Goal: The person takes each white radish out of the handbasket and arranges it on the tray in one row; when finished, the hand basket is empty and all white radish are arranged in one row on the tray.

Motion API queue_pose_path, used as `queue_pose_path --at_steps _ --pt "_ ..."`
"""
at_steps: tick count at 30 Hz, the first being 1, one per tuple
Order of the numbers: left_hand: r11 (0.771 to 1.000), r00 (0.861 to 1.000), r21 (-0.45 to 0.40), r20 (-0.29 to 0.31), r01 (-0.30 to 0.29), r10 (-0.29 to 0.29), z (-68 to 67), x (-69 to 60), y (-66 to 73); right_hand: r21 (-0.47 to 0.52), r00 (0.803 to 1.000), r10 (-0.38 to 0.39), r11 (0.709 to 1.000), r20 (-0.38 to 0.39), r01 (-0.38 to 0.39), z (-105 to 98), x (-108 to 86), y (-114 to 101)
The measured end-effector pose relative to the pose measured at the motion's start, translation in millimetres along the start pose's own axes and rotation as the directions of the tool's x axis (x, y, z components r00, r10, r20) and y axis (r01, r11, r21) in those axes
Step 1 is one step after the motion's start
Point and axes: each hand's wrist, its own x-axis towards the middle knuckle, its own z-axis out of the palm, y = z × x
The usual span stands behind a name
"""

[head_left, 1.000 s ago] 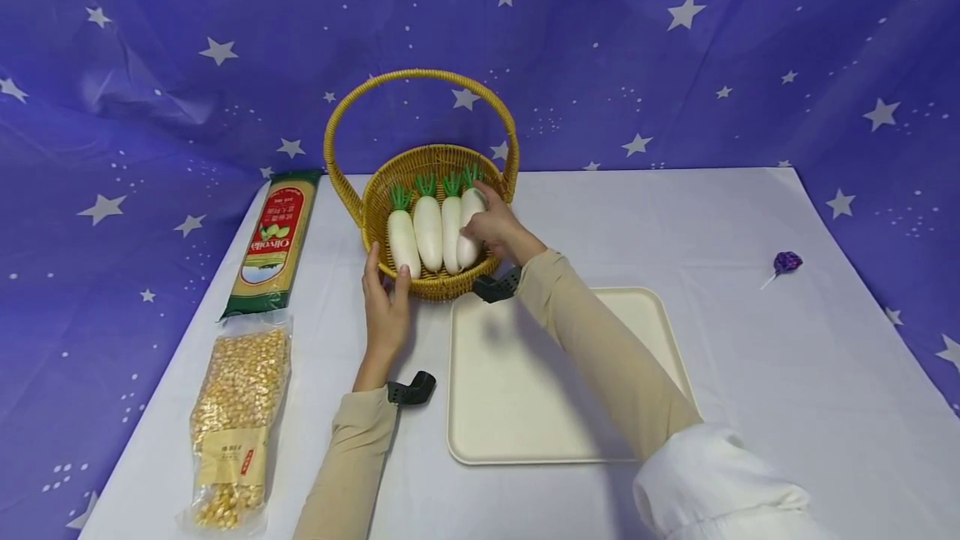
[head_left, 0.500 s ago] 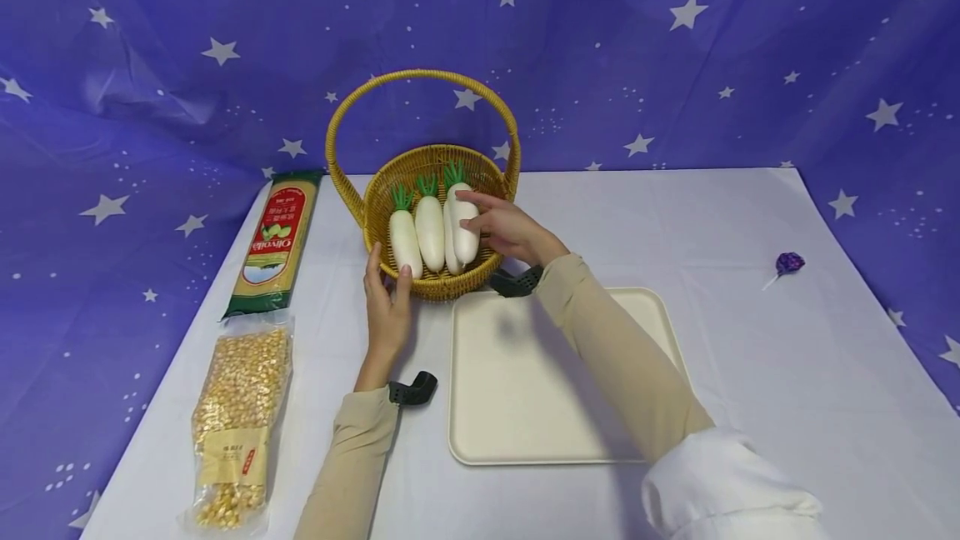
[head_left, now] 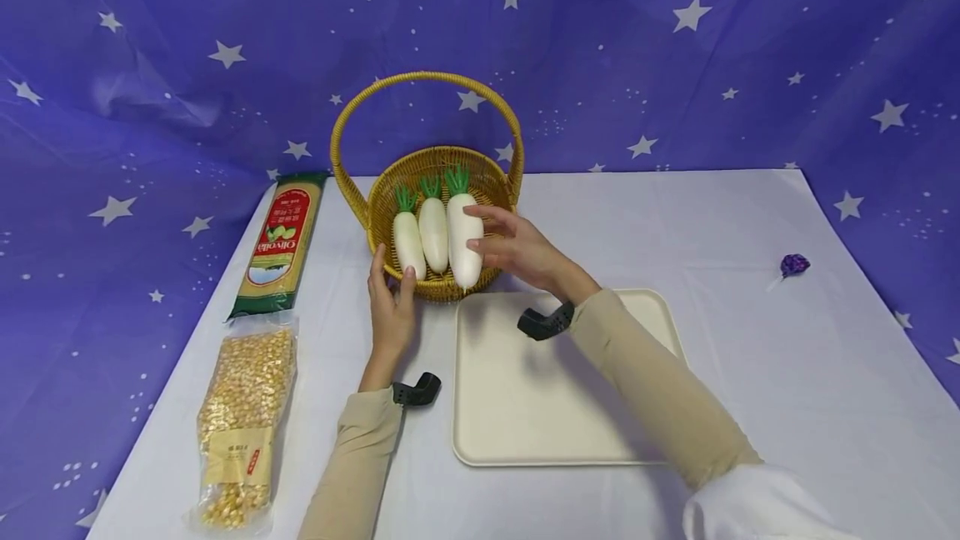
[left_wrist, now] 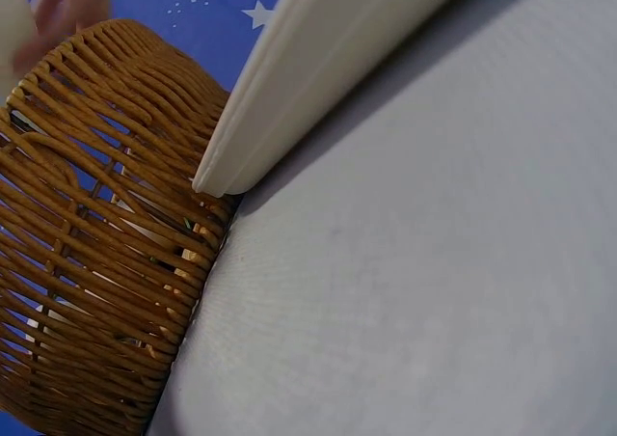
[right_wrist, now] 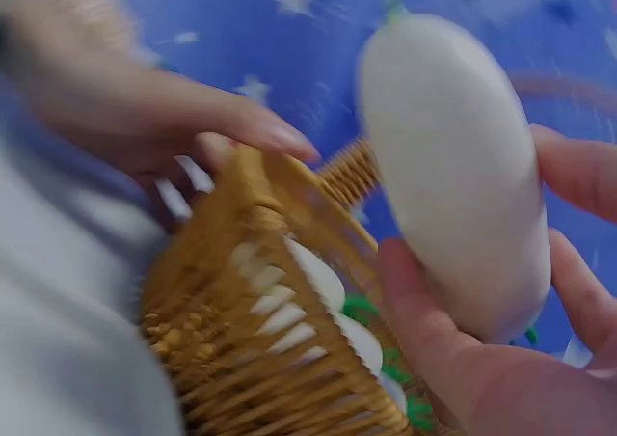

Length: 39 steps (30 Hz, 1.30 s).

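Observation:
My right hand (head_left: 525,250) holds a white radish with a green top (head_left: 465,244) between thumb and fingers, over the right side of the wicker basket (head_left: 506,182). In the right wrist view the held radish (right_wrist: 453,176) is raised above the rim, with fingers on both sides. Two more white radishes (head_left: 408,244) show in the basket in the head view; a third peeks out in the right wrist view. My left hand (head_left: 392,315) grips the basket's front left rim. From the right wrist, one digit of the left hand (right_wrist: 145,113) crosses the rim, the others outside.
A cream tray (head_left: 540,390) lies before the basket, to the right. On the left are a pasta packet (head_left: 279,244) and a bag of corn kernels (head_left: 243,407). A purple-wrapped lollipop (head_left: 793,265) lies far right. The basket's tall handle (head_left: 426,76) arches above it.
My right hand has lifted the rightmost radish and brought it left and toward me, in front of another radish. The left hand stays at the basket rim.

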Motion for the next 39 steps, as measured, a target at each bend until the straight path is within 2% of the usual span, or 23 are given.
queue_pose_path --at_steps 3,5,11,16,19,23,26,30,34,39 --pt "1.0 1.0 0.011 -0.004 0.005 -0.005 0.7 -0.4 -2.0 -0.111 0.998 -0.048 0.993 0.028 0.05 10 -26.5 3" --pt "1.0 1.0 0.02 -0.011 -0.004 0.004 2.1 1.9 -12.8 -0.151 0.996 -0.08 0.985 0.044 0.086 16 -44.2 9" --pt "1.0 1.0 0.027 -0.015 -0.008 0.008 2.4 1.9 -14.4 -0.07 0.981 -0.143 0.986 0.13 0.153 33 -87.5 44" --pt "1.0 1.0 0.016 -0.018 -0.008 0.009 3.2 2.1 -15.4 -0.061 0.965 -0.198 0.976 0.169 0.211 45 -109.7 77" --pt "1.0 1.0 0.014 -0.015 -0.016 0.016 3.9 1.9 -15.3 -0.104 0.968 -0.213 0.968 0.135 0.228 50 -116.8 95" --pt "1.0 1.0 0.022 -0.011 -0.017 0.017 4.1 1.2 -15.1 -0.166 0.991 -0.122 0.978 0.048 0.128 56 -123.3 110" --pt "0.999 1.0 0.021 -0.019 -0.025 0.025 3.5 1.6 -15.2 -0.223 0.997 -0.077 0.972 -0.005 0.074 58 -124.2 116" --pt "0.999 0.999 0.011 -0.023 -0.046 0.046 1.9 3.0 -12.9 -0.316 0.992 -0.116 0.944 -0.039 0.098 61 -120.1 117" --pt "0.998 0.998 -0.015 -0.015 -0.054 0.053 -0.6 0.5 0.9 -0.397 0.991 -0.126 0.912 -0.043 0.099 63 -115.1 113" --pt "0.998 0.999 -0.037 -0.004 -0.05 0.05 -3.1 -5.0 19.6 -0.457 0.997 -0.079 0.888 -0.024 0.059 66 -112.2 107"
